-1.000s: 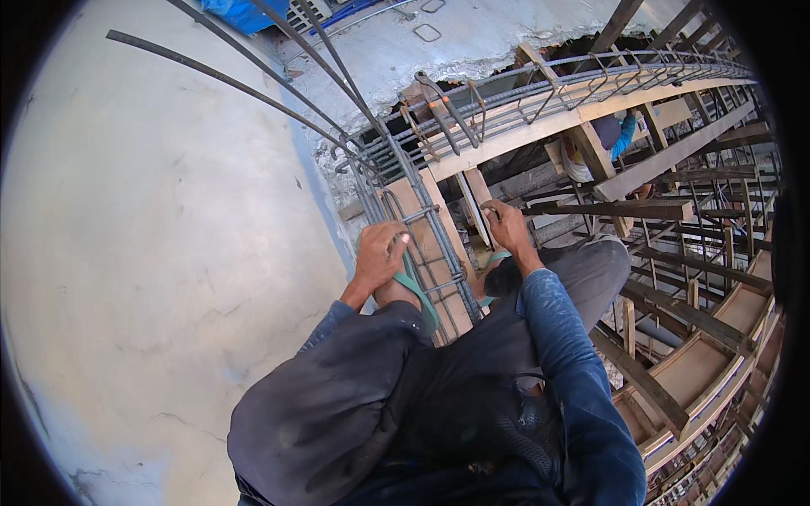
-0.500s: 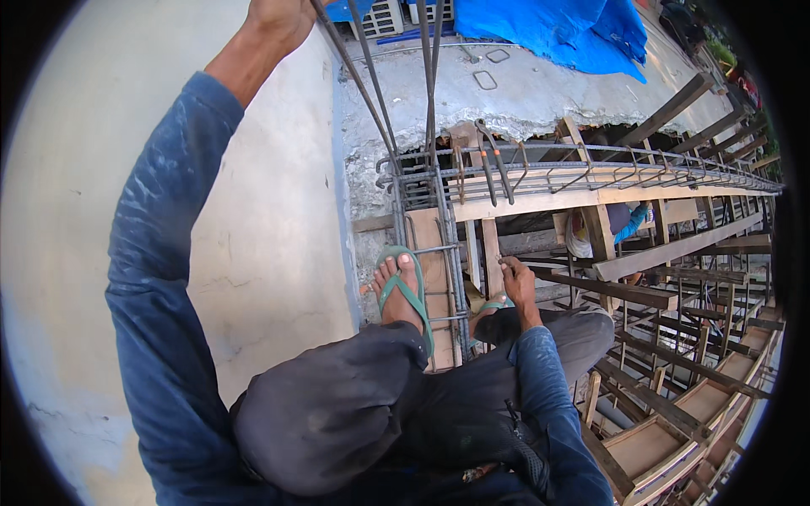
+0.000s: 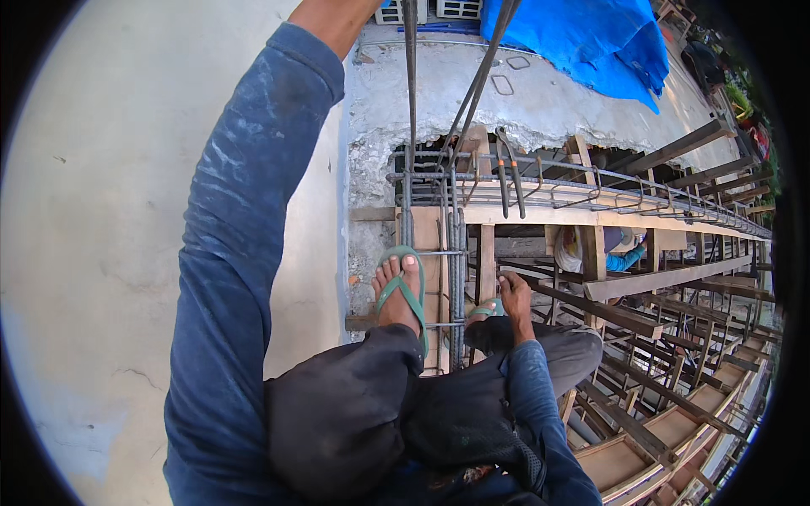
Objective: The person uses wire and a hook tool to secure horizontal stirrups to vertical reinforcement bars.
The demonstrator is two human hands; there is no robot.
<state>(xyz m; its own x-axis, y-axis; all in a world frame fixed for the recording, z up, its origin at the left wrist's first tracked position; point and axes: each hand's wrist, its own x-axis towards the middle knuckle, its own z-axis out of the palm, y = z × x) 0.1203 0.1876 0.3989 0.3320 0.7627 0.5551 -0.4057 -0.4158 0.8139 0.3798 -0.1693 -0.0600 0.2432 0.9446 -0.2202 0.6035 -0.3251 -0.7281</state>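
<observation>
My left arm (image 3: 245,185) in a blue sleeve reaches up past the pale wall. Only its bare wrist (image 3: 337,18) shows; the hand lies beyond the top edge. Close by, long upright steel bars (image 3: 411,84) rise from a rebar cage (image 3: 460,278). My right hand (image 3: 515,297) is closed beside my right knee, above a wooden post. What its fingers pinch, if anything, is too small to make out. Ahead of it, a pair of orange-marked cutting pliers (image 3: 510,175) hangs over the horizontal rebar cage (image 3: 574,181).
My sandalled left foot (image 3: 401,291) stands on the cage over a formwork board. A pale wall (image 3: 126,211) rises at left. Timber beams (image 3: 666,281) and props with gaps fill the right, where another person (image 3: 582,244) works below. A blue tarp (image 3: 582,42) covers the far slab.
My left arm has swung right and farther up, taking the hand out of the picture. The upright bars stand farther apart. My right hand remains closed beside the knee.
</observation>
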